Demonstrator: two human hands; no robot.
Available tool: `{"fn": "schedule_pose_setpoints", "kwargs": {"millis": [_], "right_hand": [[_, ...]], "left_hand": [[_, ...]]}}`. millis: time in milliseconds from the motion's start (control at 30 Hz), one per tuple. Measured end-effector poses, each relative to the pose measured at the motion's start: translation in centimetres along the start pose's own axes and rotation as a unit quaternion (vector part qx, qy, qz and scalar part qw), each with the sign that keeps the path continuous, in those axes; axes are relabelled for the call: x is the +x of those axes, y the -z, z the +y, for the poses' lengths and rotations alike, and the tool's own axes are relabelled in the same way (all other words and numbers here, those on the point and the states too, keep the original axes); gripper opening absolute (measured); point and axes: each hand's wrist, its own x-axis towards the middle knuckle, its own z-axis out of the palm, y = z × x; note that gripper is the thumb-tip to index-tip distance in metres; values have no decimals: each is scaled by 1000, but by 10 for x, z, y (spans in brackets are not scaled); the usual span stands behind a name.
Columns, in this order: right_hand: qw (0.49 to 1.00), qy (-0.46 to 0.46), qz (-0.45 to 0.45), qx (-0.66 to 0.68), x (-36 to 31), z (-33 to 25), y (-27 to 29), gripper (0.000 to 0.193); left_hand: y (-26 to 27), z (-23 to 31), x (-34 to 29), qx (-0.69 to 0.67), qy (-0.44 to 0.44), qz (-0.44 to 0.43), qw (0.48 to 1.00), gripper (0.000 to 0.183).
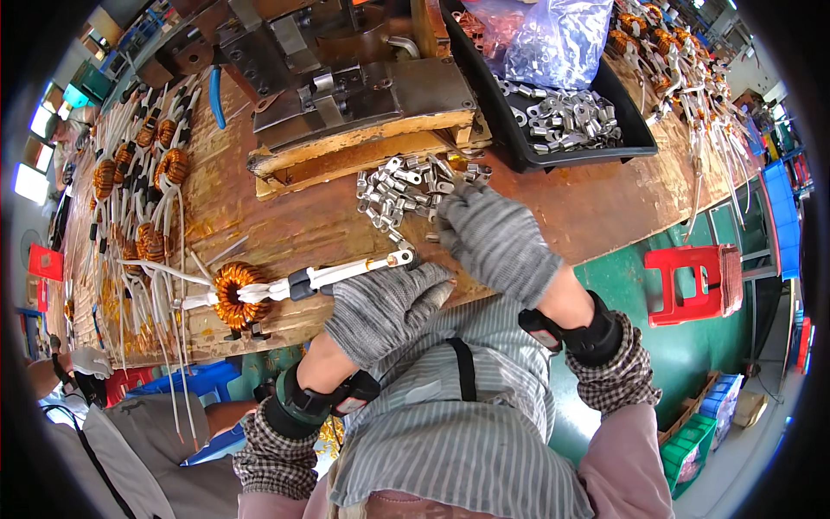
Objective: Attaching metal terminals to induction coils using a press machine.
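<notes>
On the tabletop (562, 203), a copper coil's (230, 298) white lead (340, 273) meets my left hand (385, 310); my right hand (500, 238) bends over silver lugs (402, 192). Both hands' fingers curl; I can't tell their grip.

Left hand (385, 310) and right hand (500, 233) wear grey knitted cloth, matt, finely ribbed. Terminal lugs (399, 177): smooth silvery metal, shiny. Ring coil (226, 281): glossy copper-coloured wire. Tabletop (596, 208): worn wood, scuffed, faint sheen. Fixture (424, 89): dark metal, dull gloss. Beam (363, 143) beneath: rough, chipped wood. Tray (579, 157): black plastic. Bag (558, 43): clear plastic, crinkled, glossy. Apron (432, 441): striped matt cloth.
</notes>
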Motion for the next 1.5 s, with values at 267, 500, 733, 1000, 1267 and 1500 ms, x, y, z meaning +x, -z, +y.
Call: {"fn": "schedule_pose_setpoints", "kwargs": {"millis": [267,500,733,1000,1267,1500], "right_hand": [[885,-164,0,436,-72,-6,2,19],[888,-169,23,428,-73,-15,-6,16],[837,-208,27,505,-69,-20,-9,11],[877,-179,65,442,-70,-21,-11,12],[944,-118,84,297,-63,-23,0,12],[915,-110,48,385,-60,-19,2,18]], "left_hand": [[-1,-1,-4,53,-15,10,998,21],[-4,-4,-4,97,-57,30,993,22],[-6,-5,-4,66,-56,46,995,22],[-7,-1,-5,112,-48,41,992,25],[-6,0,-5,132,-22,22,991,27],[-10,-6,-9,156,-60,45,985,30]]}}
